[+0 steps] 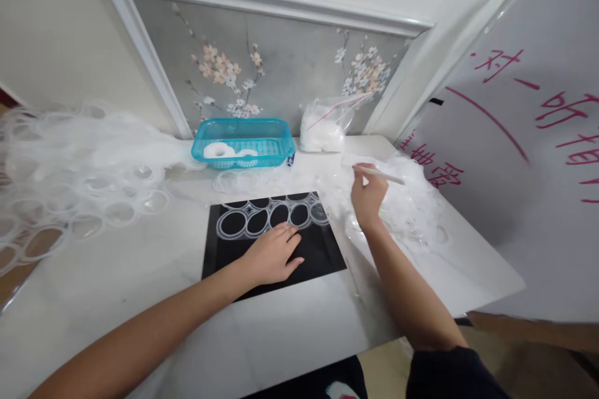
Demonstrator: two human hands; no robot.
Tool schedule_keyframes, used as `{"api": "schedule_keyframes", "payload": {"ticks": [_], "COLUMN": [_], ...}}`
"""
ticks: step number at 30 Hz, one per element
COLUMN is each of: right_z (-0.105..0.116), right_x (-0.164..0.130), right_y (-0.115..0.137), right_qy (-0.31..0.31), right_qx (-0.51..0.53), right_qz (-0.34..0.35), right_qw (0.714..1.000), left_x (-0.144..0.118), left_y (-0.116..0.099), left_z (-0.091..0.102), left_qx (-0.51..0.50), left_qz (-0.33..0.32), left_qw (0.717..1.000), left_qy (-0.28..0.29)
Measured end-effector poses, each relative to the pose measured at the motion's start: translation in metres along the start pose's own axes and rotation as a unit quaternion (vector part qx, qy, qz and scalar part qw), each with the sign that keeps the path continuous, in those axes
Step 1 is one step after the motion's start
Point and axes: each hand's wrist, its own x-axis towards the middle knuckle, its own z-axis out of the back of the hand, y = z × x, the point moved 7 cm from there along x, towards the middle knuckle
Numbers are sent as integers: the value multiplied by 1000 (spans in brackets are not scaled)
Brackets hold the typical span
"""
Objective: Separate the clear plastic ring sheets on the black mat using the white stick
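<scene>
A black mat point(322, 249) lies on the white table point(140, 280). On it rests a clear plastic sheet of ring-shaped frames point(266, 217). My left hand point(271, 255) lies flat on the mat, fingertips touching the sheet's near edge. My right hand point(367, 196) hovers right of the mat, gripping a thin white stick point(381, 174) above a heap of clear plastic scraps point(412, 206).
A turquoise basket point(243, 140) with white round pieces stands at the back. Beside it sits a zip bag point(325, 124) of white pieces. A large pile of clear ring sheets point(75, 168) covers the left. A whiteboard point(528, 137) with red writing leans at the right.
</scene>
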Motion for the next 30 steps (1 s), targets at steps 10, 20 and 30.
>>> {"api": "schedule_keyframes", "payload": {"ticks": [10, 20, 30], "right_z": [-19, -25, -20], "right_x": [-73, -69, -81], "right_y": [7, -2, 17], "right_qy": [230, 236, 258], "right_qx": [223, 252, 133], "right_qz": [-29, -54, 61], "right_qw": [947, 937, 955], "left_x": [38, 40, 41], "left_y": [-14, -18, -18], "left_z": [-18, -25, -29], "left_qx": [25, 43, 40], "left_qz": [-68, -66, -63], "left_qw": [997, 997, 997], "left_qy": [-25, -18, -10]}}
